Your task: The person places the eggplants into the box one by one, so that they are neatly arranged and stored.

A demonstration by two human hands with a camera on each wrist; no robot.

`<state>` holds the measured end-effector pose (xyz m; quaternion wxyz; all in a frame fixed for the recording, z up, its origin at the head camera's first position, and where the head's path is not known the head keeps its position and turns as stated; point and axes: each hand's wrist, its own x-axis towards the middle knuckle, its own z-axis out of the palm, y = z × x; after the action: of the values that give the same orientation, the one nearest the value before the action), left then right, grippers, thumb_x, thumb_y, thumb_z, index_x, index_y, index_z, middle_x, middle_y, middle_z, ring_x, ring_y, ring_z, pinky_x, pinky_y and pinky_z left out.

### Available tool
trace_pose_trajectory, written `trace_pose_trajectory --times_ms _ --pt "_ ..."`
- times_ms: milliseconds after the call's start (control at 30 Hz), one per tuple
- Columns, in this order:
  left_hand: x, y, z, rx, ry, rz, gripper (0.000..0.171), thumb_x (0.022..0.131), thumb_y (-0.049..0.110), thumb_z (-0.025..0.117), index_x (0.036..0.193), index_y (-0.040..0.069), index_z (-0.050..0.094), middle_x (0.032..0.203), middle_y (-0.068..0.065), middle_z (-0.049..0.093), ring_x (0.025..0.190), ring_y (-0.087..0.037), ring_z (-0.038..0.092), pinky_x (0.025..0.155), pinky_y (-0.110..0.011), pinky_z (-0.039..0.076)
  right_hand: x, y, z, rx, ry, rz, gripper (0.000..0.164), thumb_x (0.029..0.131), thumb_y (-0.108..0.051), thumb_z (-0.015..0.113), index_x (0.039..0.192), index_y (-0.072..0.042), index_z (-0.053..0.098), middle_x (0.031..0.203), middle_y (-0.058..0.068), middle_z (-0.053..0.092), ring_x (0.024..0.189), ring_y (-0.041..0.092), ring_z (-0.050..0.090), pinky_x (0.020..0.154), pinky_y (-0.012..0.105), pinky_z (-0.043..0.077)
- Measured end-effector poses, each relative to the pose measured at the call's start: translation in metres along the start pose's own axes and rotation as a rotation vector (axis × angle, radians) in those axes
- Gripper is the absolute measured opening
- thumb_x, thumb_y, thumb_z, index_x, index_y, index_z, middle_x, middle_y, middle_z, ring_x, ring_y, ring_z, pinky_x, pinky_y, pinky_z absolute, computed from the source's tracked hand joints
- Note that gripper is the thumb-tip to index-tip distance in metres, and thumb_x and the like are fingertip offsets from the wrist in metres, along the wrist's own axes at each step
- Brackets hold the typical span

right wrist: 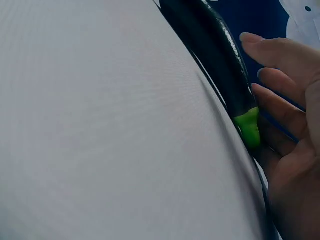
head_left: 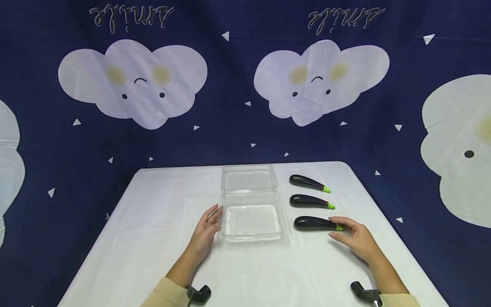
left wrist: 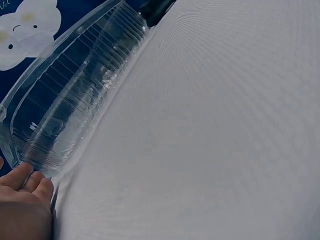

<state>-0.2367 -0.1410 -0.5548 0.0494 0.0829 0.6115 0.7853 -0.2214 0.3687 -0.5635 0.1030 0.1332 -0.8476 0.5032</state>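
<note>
A clear plastic clamshell box (head_left: 252,244) lies with its lid (head_left: 249,192) folded back, away from the person. At its left side, my left hand (head_left: 203,234) has its fingers right at the wall; the left wrist view shows the fingertips (left wrist: 44,187) by the box's lower corner. Three dark eggplants with green stem ends lie in a column to the right of the box. My right hand (head_left: 356,239) is around the stem end of the nearest eggplant (head_left: 312,223), thumb and fingers spread to either side. The middle eggplant (head_left: 308,201) and far eggplant (head_left: 304,181) lie beyond it.
Everything rests on a white-covered table (head_left: 153,221) with rounded far corners. Behind it hangs a dark blue cloth (head_left: 230,140) printed with clouds and small triangles. Black wrist cameras are strapped at both sleeves.
</note>
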Motion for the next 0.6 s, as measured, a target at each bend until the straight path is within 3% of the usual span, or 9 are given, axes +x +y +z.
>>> trace_pose_trajectory --times_ms 333,600 --pt "-0.0001 -0.0026 -0.0012 0.014 -0.022 0.064 0.088 0.083 -0.015 0.06 0.163 0.0 0.025 0.168 -0.02 0.027 0.156 -0.036 0.021 0.12 -0.029 0.032 0.0051 0.0042 0.0044 -0.102 0.066 -0.132 0.046 0.076 0.009 0.088 0.12 -0.001 0.076 0.123 0.018 0.072 0.118 -0.004 0.059 0.101 0.008 0.043" --pt "-0.0016 -0.0038 -0.0011 0.066 -0.021 0.076 0.08 0.083 -0.015 0.059 0.159 -0.003 0.036 0.168 -0.015 0.029 0.156 -0.032 0.021 0.12 -0.027 0.03 0.0098 0.0066 0.0062 -0.219 0.068 -0.166 0.044 0.074 0.015 0.086 0.114 -0.002 0.077 0.115 0.011 0.075 0.112 -0.007 0.06 0.098 0.005 0.043"
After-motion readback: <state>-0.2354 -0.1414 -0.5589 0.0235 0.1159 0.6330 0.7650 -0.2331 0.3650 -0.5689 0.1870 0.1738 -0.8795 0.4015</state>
